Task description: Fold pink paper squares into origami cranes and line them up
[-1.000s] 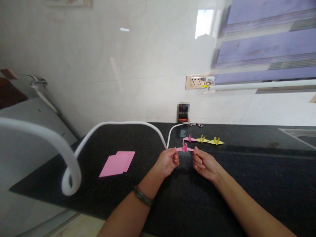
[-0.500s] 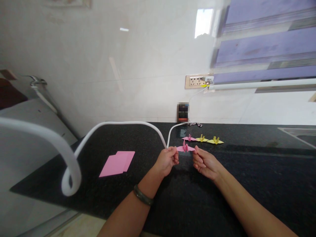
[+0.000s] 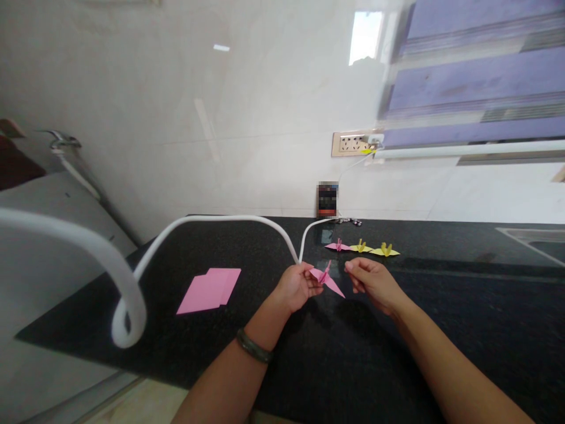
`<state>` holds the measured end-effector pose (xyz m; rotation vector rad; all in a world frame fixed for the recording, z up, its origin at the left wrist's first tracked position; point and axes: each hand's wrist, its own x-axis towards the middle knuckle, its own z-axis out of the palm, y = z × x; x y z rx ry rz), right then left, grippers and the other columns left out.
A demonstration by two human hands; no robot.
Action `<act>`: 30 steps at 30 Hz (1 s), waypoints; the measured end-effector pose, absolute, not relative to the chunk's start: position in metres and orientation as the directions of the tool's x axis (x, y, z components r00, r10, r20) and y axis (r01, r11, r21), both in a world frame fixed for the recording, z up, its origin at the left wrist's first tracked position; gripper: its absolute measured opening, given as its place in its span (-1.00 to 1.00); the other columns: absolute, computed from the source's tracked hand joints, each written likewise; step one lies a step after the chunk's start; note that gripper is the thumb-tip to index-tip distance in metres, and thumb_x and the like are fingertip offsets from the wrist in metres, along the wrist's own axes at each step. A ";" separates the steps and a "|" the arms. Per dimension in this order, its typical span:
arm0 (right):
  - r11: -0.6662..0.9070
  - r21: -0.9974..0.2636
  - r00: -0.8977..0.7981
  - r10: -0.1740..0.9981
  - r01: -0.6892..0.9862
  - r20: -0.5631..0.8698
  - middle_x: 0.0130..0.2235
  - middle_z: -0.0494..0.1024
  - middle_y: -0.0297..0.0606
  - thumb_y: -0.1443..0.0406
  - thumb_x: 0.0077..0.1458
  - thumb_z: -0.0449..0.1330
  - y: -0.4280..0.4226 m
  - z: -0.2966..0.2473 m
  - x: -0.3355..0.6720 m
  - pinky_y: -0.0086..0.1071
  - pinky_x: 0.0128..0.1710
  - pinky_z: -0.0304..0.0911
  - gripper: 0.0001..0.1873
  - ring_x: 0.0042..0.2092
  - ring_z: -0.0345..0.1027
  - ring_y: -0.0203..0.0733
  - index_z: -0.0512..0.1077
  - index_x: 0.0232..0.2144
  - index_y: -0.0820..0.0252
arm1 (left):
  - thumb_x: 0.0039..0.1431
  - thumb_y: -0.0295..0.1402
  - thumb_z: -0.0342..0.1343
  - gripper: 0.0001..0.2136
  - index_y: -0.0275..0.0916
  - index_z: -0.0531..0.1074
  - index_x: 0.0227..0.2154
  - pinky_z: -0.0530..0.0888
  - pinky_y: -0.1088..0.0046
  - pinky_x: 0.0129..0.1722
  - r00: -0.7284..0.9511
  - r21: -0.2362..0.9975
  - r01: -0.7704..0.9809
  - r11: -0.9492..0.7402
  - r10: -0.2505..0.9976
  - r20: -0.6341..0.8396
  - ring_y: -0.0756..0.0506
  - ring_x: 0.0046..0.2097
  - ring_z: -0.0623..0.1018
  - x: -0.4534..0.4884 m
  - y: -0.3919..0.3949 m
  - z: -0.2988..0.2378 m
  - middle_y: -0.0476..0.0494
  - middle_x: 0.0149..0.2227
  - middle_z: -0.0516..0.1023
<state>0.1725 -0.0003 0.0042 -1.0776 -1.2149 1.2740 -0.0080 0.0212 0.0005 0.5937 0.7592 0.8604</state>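
Note:
A pink paper crane (image 3: 325,277) hangs in the air above the counter, pinched by one wing between the thumb and fingers of my left hand (image 3: 298,288). Its other wing points down to the right and is free. My right hand (image 3: 373,284) is just right of the crane, apart from it, with thumb and forefinger pressed together and nothing visible between them. Behind the hands, a second pink crane (image 3: 338,246) and two yellow cranes (image 3: 360,247) stand in a row on the counter, wing tips close together.
Pink paper sheets (image 3: 209,291) lie overlapping on the black counter (image 3: 145,335) at left. A thick white cable or stand (image 3: 238,219) curves across the front. A blurred-out phone-like device (image 3: 327,200) leans on the wall below a socket (image 3: 351,144). At far right is a sink edge (image 3: 521,241).
My right hand has let go of the crane's wing and moved slightly right. Held only by my left hand, the crane has tilted, its free wing now pointing down.

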 end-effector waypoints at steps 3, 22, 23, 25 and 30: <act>0.133 -0.987 -0.078 0.987 -0.095 0.141 -0.64 0.26 -0.45 0.20 -0.17 0.21 -0.005 0.010 0.168 -0.52 -0.67 0.01 -0.78 -0.65 0.05 -0.45 0.39 -0.43 0.22 | -0.12 -0.40 -0.07 -0.83 -0.29 0.14 -0.72 0.32 0.47 -0.53 0.493 0.723 -0.361 0.588 0.779 -0.387 0.01 -0.60 0.38 -0.009 0.021 -0.001 -0.10 -0.64 0.38; 0.141 -0.984 0.198 0.967 0.107 0.160 -0.54 0.43 -0.28 0.17 -0.17 0.17 0.012 0.005 0.196 -0.48 -0.66 0.06 -0.77 -0.65 0.14 -0.39 0.38 -0.53 0.25 | -0.07 -0.25 -0.02 -0.79 -0.28 0.19 -0.63 0.27 0.52 -0.58 0.280 0.822 -0.396 0.410 0.906 -0.318 0.06 -0.62 0.31 -0.009 0.023 -0.007 -0.01 -0.65 0.30; 0.128 -0.978 0.291 0.941 0.163 0.171 -0.56 0.43 -0.28 0.16 -0.17 0.17 0.015 0.007 0.205 -0.47 -0.67 0.06 -0.76 -0.65 0.14 -0.39 0.38 -0.54 0.25 | -0.06 -0.25 -0.02 -0.79 -0.28 0.20 -0.63 0.27 0.52 -0.58 0.276 0.825 -0.397 0.401 0.910 -0.310 0.06 -0.62 0.31 -0.009 0.023 -0.007 -0.01 -0.64 0.30; 0.117 -0.967 0.375 0.906 0.226 0.197 -0.59 0.42 -0.27 0.15 -0.19 0.17 0.019 0.012 0.224 -0.47 -0.67 0.04 -0.75 -0.65 0.14 -0.36 0.40 -0.53 0.26 | -0.07 -0.25 -0.01 -0.79 -0.29 0.21 -0.62 0.27 0.53 -0.59 0.282 0.830 -0.392 0.395 0.911 -0.301 0.06 -0.63 0.31 -0.008 0.022 -0.007 -0.01 -0.64 0.30; -0.104 -0.729 0.553 0.725 0.677 0.410 -0.54 0.48 -0.17 0.08 -0.19 0.09 0.025 0.019 0.266 -0.41 -0.56 0.09 -0.63 -0.54 0.27 -0.22 0.46 -0.49 0.29 | -0.08 -0.25 0.02 -0.79 -0.30 0.22 -0.63 0.27 0.53 -0.59 0.297 0.833 -0.400 0.383 0.913 -0.278 0.07 -0.62 0.32 -0.005 0.020 -0.006 -0.02 -0.64 0.32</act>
